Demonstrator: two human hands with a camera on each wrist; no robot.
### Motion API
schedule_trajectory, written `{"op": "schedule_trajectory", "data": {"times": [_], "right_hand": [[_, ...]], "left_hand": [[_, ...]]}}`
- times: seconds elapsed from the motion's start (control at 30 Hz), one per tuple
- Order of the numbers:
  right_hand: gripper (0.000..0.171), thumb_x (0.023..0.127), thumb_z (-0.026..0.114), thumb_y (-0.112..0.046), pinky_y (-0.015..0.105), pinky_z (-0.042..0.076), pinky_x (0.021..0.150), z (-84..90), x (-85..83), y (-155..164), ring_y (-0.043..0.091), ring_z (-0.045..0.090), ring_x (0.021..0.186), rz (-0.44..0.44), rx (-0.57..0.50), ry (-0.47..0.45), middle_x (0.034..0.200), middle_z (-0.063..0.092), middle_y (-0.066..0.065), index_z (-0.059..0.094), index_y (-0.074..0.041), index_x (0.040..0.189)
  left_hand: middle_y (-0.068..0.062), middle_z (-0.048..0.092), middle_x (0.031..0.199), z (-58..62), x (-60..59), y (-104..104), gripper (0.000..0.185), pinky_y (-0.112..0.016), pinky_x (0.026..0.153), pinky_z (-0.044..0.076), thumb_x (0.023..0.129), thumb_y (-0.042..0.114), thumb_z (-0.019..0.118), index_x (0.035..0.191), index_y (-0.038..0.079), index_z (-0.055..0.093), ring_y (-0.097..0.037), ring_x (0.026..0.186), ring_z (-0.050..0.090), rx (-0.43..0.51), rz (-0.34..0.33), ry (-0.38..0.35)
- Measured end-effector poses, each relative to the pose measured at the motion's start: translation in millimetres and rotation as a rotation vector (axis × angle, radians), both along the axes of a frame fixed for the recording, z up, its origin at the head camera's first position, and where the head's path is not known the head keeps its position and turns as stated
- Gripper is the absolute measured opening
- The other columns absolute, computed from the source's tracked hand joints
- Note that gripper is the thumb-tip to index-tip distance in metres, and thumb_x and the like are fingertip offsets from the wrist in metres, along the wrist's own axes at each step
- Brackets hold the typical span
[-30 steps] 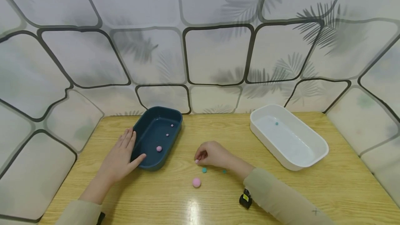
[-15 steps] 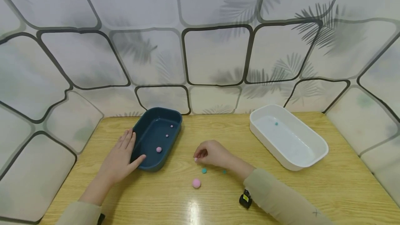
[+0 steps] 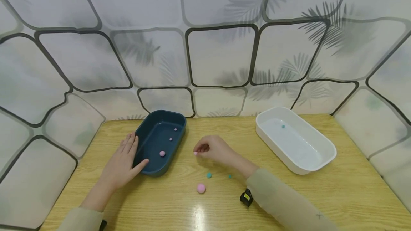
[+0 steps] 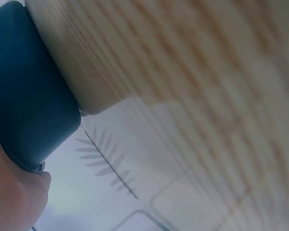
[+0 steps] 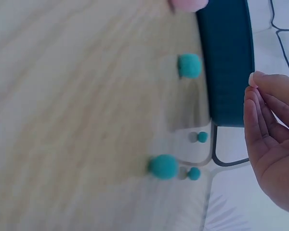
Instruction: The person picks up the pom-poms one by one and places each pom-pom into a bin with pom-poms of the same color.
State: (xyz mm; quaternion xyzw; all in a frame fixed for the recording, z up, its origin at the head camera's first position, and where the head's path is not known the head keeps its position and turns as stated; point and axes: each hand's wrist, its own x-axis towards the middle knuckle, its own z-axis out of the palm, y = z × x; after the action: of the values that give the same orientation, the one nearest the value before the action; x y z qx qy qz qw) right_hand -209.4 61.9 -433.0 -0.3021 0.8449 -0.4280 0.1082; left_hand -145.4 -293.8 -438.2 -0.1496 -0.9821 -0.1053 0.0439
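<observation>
My left hand (image 3: pixel 120 170) rests along the left side of a dark blue tub (image 3: pixel 154 172), fingers straight and thumb across its near rim. Three pink balls lie in that tub, the largest (image 3: pixel 162 153) toward the near end. Right of the tub, my right hand (image 3: pixel 216 149) pinches a small pink ball (image 3: pixel 195 153) between thumb and fingertips, above the table. On the table below it are a teal ball (image 3: pixel 209 175), a smaller teal ball (image 3: pixel 229 176) and a big pink ball (image 3: pixel 201 188). The right wrist view shows further teal balls (image 5: pixel 164 166).
A white tub (image 3: pixel 308 168) stands at the right of the wooden table (image 3: pixel 154 206), with one small teal ball (image 3: pixel 283 126) inside. Patterned walls (image 3: pixel 221 56) close off the back and both sides. A black device (image 3: pixel 246 198) sits at my right wrist.
My right hand has lifted the small pink ball off the table and carried it left and away from me, nearer the blue tub. The left hand stays against the tub.
</observation>
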Motion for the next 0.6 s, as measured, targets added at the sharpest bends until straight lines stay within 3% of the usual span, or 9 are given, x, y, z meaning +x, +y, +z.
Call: {"op": "schedule_trajectory", "data": {"times": [0.6], "right_hand": [[0.013,0.099,0.077,-0.018,0.019,0.060,0.079,32.6,-27.9,-33,0.010,0.072,0.087,-0.026,-0.025,0.013,0.099,0.080,0.005,0.083,-0.011,0.108]], "left_hand": [[-0.034,0.015,0.173,0.0,-0.8,-1,0.095,-0.056,0.136,0.013,0.104,0.049,0.063,0.163,-0.014,0.022,-0.051,0.162,0.018,-0.008,-0.005,0.000]]}}
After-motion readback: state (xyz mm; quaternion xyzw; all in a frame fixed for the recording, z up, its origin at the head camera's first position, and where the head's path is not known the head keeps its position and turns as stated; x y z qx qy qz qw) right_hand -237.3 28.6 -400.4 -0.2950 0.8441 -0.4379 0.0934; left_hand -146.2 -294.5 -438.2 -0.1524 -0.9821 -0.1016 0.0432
